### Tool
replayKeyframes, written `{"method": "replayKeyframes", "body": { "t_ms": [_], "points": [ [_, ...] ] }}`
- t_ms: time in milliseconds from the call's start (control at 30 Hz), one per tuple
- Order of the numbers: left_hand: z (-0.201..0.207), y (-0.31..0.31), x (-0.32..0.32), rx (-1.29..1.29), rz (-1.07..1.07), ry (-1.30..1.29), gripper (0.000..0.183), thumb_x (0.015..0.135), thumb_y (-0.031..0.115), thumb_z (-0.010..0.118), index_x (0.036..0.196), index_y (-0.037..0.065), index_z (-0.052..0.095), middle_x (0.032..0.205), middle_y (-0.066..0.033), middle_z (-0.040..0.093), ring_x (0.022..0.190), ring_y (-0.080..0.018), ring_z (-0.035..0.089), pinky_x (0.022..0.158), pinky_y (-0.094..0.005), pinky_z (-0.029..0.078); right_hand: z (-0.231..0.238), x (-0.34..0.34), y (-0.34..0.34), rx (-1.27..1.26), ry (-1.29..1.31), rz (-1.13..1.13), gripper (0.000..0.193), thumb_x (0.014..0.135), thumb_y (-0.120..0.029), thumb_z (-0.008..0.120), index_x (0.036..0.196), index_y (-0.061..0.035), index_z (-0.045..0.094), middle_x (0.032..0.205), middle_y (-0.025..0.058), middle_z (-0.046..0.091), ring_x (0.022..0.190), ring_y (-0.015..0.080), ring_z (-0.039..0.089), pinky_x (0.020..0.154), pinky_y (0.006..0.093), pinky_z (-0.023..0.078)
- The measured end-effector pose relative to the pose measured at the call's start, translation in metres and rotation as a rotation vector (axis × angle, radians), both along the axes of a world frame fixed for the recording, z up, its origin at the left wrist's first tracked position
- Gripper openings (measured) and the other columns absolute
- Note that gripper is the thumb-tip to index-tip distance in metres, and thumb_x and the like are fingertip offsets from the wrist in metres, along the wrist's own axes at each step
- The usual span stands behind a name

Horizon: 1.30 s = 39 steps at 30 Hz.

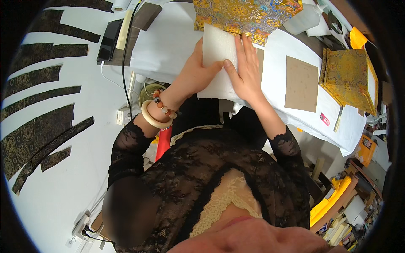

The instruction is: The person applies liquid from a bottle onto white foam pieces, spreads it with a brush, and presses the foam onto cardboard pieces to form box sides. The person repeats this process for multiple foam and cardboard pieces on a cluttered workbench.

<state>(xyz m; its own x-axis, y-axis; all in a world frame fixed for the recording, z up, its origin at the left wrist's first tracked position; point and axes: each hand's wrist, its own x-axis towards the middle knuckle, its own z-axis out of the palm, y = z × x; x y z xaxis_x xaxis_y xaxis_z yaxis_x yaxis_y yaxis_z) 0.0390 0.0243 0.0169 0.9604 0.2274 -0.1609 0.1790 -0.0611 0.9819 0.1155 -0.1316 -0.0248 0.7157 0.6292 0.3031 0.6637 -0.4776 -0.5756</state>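
A white, slightly textured padded sheet (219,44) stands up at the table edge between my two hands. My left hand (196,69) grips its left side, with the thumb across the front and the other fingers mostly hidden behind it. Along its right side lies my right hand (247,74), fingers stretched out and flat, its thumb tip close to the left thumb. Just beyond the sheet is a gold brocade-patterned cloth piece (249,17). Part of a grey-brown board shows behind my right fingers.
A grey-brown board (301,84) lies to the right on the white-covered table (160,50), near a gold brocade box (348,80) and a thin tool (338,119). A phone (110,40) with a cable sits at left. Dark patterned strips (38,126) hang on the left wall.
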Motion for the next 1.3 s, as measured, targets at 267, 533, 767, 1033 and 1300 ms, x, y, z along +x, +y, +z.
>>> {"method": "replayKeyframes", "body": {
  "t_ms": [267, 533, 767, 1033, 1300],
  "points": [
    [0.007, 0.000, 0.005, -0.362, 0.071, 0.004, 0.069, 0.091, 0.019, 0.057, 0.147, 0.003, 0.020, 0.137, -0.0148, 0.045, 0.121, -0.0234, 0.049, 0.097, -0.0350, 0.044, 0.004, -0.001, 0.000, 0.016, 0.011, -0.010, 0.061, 0.097, -0.047, 0.044, 0.147, -0.0133, 0.034, 0.151, 0.0280, 0.022, 0.142, 0.0434, 0.018, 0.114, 0.0543, 0.012],
    [0.027, -0.001, 0.011, -0.445, 0.127, 0.125, 0.052, 0.098, 0.022, 0.046, 0.142, 0.003, 0.026, 0.131, -0.0129, 0.047, 0.113, -0.0191, 0.052, 0.096, -0.0301, 0.041, 0.006, -0.003, -0.001, 0.019, 0.017, -0.024, 0.059, 0.097, -0.048, 0.044, 0.146, -0.0164, 0.037, 0.151, 0.0280, 0.022, 0.142, 0.0437, 0.017, 0.114, 0.0538, 0.012],
    [0.014, -0.005, 0.014, -0.359, 0.115, -0.040, 0.059, 0.094, 0.008, 0.044, 0.148, 0.009, 0.021, 0.133, -0.0110, 0.046, 0.116, -0.0188, 0.049, 0.098, -0.0303, 0.040, 0.011, -0.002, -0.001, 0.038, 0.006, -0.021, 0.058, 0.096, -0.045, 0.047, 0.146, -0.0164, 0.038, 0.149, 0.0295, 0.024, 0.140, 0.0446, 0.021, 0.114, 0.0537, 0.014],
    [0.005, -0.003, 0.013, -0.417, 0.107, -0.048, 0.066, 0.089, 0.003, 0.043, 0.150, 0.011, 0.018, 0.134, -0.0110, 0.044, 0.117, -0.0192, 0.049, 0.096, -0.0310, 0.042, 0.010, -0.004, -0.002, 0.032, 0.012, -0.020, 0.061, 0.094, -0.045, 0.051, 0.146, -0.0169, 0.037, 0.150, 0.0290, 0.022, 0.141, 0.0444, 0.021, 0.114, 0.0537, 0.014],
    [0.011, -0.003, 0.012, -0.364, 0.092, -0.045, 0.059, 0.090, 0.006, 0.044, 0.145, 0.011, 0.023, 0.131, -0.0106, 0.047, 0.115, -0.0189, 0.050, 0.095, -0.0310, 0.043, 0.013, -0.004, -0.004, -0.001, 0.020, 0.009, 0.084, 0.083, -0.059, 0.062, 0.149, -0.0170, 0.032, 0.150, 0.0310, 0.020, 0.142, 0.0456, 0.014, 0.113, 0.0560, 0.013]
  ]
}}
